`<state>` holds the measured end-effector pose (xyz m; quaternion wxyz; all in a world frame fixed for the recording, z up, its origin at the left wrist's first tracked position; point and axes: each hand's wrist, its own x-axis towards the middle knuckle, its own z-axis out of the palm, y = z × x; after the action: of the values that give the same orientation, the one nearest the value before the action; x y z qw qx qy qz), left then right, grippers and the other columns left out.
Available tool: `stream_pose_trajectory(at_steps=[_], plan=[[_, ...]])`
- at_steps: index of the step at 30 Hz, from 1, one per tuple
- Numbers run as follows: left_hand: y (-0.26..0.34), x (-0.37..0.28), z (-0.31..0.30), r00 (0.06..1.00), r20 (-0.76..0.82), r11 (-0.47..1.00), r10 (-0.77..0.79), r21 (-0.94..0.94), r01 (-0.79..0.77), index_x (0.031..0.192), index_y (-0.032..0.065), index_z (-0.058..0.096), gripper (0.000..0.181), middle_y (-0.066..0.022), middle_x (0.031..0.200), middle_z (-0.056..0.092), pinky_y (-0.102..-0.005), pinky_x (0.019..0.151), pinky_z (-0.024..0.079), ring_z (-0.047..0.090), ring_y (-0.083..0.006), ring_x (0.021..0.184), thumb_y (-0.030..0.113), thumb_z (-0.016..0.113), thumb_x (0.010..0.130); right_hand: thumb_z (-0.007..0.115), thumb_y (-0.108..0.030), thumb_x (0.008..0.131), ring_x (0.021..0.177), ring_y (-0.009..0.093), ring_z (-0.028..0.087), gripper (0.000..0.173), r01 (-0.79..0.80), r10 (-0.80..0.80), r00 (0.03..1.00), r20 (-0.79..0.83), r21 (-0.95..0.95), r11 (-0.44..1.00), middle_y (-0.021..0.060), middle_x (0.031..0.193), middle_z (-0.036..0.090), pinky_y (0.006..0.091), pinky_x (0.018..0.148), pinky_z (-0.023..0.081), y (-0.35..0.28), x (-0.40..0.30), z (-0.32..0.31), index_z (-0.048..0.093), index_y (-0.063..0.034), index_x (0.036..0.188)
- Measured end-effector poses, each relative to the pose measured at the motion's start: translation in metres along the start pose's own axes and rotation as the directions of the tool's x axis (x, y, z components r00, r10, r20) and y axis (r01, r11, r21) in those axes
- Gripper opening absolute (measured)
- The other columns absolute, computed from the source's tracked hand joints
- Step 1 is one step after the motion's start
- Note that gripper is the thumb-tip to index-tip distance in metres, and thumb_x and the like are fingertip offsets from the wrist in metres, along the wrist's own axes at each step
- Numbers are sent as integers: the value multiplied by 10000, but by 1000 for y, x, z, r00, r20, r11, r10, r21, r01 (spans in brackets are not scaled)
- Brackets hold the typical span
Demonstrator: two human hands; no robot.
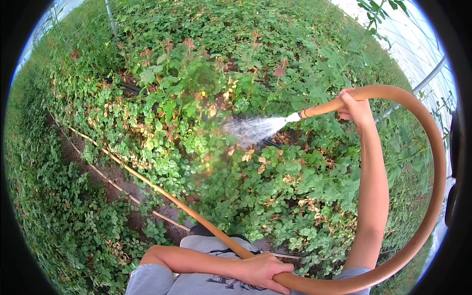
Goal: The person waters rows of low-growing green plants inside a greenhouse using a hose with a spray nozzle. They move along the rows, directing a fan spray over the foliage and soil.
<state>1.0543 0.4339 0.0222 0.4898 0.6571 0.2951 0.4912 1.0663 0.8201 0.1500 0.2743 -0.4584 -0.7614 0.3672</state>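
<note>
An orange-brown garden hose (438, 158) bends in a wide loop past the right side of my body. My right hand (356, 107) grips it close to its outlet end, with the arm stretched forward. From the hose outlet (300, 115) a spreading spray of water (258, 127) falls leftward onto low leafy plants (217, 166). At my waist, my left hand (267, 271) is wrapped around a lower stretch of the same hose, against my grey shirt (206, 278). From there the hose runs up and left over the ground.
Dense green foliage (228, 22) with dry brown leaves covers most of the view. A narrow soil path (107, 184) lies to the left, with a thin pale line (129, 197) along it. Metal greenhouse poles (429, 75) and white sheeting (402, 37) stand at the right edge.
</note>
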Motion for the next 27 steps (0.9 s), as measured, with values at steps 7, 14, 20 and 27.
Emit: stream_pose_trajectory(at_steps=[7,14,20,27], plan=[[12,-37,-33,995,99,998,-15,-66,22,859,78,595,439,-121,698,619,-392,562,477,628,-314,660,458,772,727,636,-265,829,712,121,621,249,20,-17,998,-63,48,999,40,882,622,258,574,535,-36,-1,31,611,-87,1002],[26,-58,-53,992,118,996,44,-84,-34,838,77,596,414,-111,681,610,-381,552,471,624,-289,632,422,789,716,599,-279,861,754,145,654,277,-38,27,991,-131,-85,996,50,927,652,259,584,552,-45,-23,19,578,-84,1057],[32,-44,-58,965,197,975,172,-172,-138,812,82,598,400,-101,660,590,-385,546,464,607,-293,605,411,797,702,601,-272,890,752,171,672,300,-94,105,956,-275,54,994,113,1005,672,262,595,562,-57,-91,-33,537,-63,1095],[22,-20,-35,901,379,975,209,-159,-159,812,98,596,416,-104,658,586,-395,524,447,600,-298,591,447,789,696,624,-220,882,781,246,701,294,-131,298,819,-490,347,929,189,1033,661,269,561,601,-21,-222,-134,513,-39,1085]])
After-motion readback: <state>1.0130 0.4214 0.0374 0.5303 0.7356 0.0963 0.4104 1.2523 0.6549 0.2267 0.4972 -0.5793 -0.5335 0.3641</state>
